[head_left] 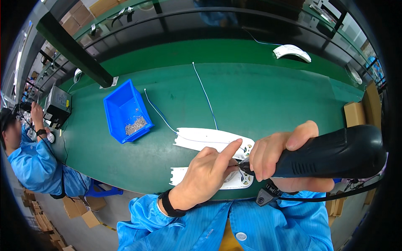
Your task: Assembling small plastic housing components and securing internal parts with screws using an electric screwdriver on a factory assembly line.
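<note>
My right hand (272,154) is wrapped round a black electric screwdriver (335,154), which lies nearly level with its tip toward the left. My left hand (205,175) has its thumb and a finger closed at the screwdriver's tip, while its index finger points up to the right. Whatever is between those fingertips is too small to make out. Beneath the hands lie two white, long plastic housings (201,137), one beyond the other. The nearer white housing (240,181) is partly hidden by my left hand. A thin blue-and-white wire runs from the farther one.
A blue bin (125,113) with small metal screws (136,124) stands on the green table (268,92) at the left. A second wire (204,90) stretches toward the back. Far right are a white curved part (292,52) and a cardboard box (356,113). A co-worker (35,163) sits far left.
</note>
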A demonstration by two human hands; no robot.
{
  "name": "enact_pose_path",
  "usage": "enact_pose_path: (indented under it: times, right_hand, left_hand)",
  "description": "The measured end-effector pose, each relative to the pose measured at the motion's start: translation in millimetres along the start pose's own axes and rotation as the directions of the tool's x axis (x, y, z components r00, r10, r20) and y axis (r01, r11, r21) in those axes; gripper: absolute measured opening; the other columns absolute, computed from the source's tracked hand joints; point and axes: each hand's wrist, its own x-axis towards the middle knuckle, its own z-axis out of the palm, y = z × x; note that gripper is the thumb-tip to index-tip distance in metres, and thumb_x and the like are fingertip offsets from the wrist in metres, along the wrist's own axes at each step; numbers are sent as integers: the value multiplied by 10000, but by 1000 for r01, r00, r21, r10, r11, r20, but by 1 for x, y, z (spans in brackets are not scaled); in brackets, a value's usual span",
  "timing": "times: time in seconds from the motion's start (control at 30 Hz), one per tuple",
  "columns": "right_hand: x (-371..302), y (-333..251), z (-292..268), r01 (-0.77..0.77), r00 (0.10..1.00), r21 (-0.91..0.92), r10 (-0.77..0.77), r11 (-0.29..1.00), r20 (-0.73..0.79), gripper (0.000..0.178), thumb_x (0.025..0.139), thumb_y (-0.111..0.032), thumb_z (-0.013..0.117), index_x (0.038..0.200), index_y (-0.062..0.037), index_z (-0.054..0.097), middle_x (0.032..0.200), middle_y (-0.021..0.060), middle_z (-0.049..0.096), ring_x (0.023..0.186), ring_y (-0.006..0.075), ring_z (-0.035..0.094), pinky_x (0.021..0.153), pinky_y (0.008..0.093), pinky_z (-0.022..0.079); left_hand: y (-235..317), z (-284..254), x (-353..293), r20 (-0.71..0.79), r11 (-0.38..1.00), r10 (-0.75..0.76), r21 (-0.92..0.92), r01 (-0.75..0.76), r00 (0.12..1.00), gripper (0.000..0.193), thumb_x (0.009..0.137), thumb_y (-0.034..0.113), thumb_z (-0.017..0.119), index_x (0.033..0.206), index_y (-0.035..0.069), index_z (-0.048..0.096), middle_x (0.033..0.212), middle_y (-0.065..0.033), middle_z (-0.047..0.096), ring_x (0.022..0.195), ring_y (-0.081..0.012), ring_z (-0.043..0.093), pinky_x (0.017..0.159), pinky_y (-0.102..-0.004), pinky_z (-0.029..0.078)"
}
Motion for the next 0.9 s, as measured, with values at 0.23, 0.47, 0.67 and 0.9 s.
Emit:
enact_pose_path:
  times: [0.23, 0.47, 0.67, 0.9]
  right_hand:
    - [0, -3, -3, -4, 998, -87, 9, 996, 60, 659, 758, -612, 521, 998, -21, 358, 627, 120, 564, 481, 169, 567, 444, 246, 476]
    - [0, -3, -5, -87, 993, -72, 82, 994, -80, 694, 724, -625, 556, 1024, -29, 368, 620, 112, 549, 481, 177, 542, 472, 289, 457]
    - [2, 11, -36, -131, 940, -81, 98, 988, -327, 837, 629, -727, 538, 1033, -11, 380, 557, 94, 505, 443, 167, 513, 433, 269, 448]
    - [2, 29, -47, -133, 963, -237, 69, 962, -260, 752, 710, -731, 430, 1036, -55, 382, 545, 49, 464, 391, 126, 450, 383, 238, 378]
  left_hand:
    - [2, 0, 0, -8, 1000, -1, 27, 1, 1000, 636, 656, 40, 681, 1234, -5, 417, 693, -20, 616, 588, -155, 561, 606, -267, 407]
    - [-6, -10, 0, -107, 996, -89, 8, 90, 990, 486, 633, 57, 708, 1086, 27, 534, 698, -19, 625, 590, -175, 566, 597, -278, 416]
    - [-26, -32, 9, -80, 987, -126, 88, 133, 989, 138, 665, 57, 689, 790, 49, 632, 715, -49, 606, 608, -210, 550, 576, -300, 397]
    - [-35, -33, 7, 94, 985, -129, 123, 117, 987, 173, 654, -28, 586, 809, 29, 636, 737, -63, 611, 618, -214, 550, 561, -304, 387]
